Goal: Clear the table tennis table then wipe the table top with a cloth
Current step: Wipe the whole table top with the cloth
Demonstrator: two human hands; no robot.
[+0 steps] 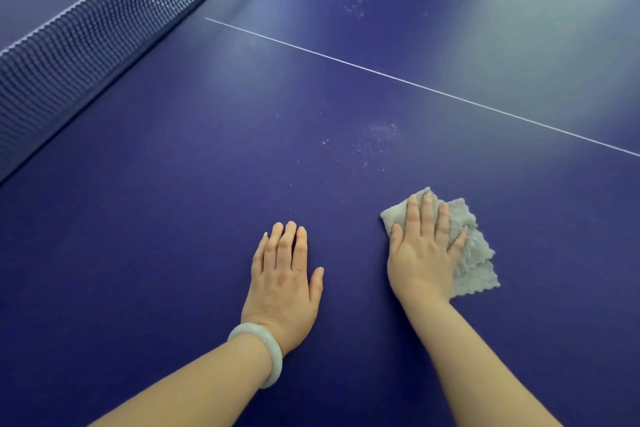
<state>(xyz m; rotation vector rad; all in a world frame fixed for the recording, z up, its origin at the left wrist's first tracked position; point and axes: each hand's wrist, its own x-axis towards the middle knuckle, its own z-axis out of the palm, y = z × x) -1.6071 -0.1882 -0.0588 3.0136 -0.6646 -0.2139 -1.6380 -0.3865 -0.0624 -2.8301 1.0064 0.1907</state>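
Note:
The blue table tennis table top fills the view. A folded grey-beige cloth lies flat on it at the lower right. My right hand presses down on the cloth with straight, spread fingers. My left hand rests flat on the bare table to the left of the cloth, fingers straight and together, a pale bangle on its wrist. Pale dusty specks mark the surface just beyond the cloth.
The dark net runs diagonally across the upper left. A white centre line crosses the table beyond my hands. More faint specks show far up the table. Glare lightens the upper right.

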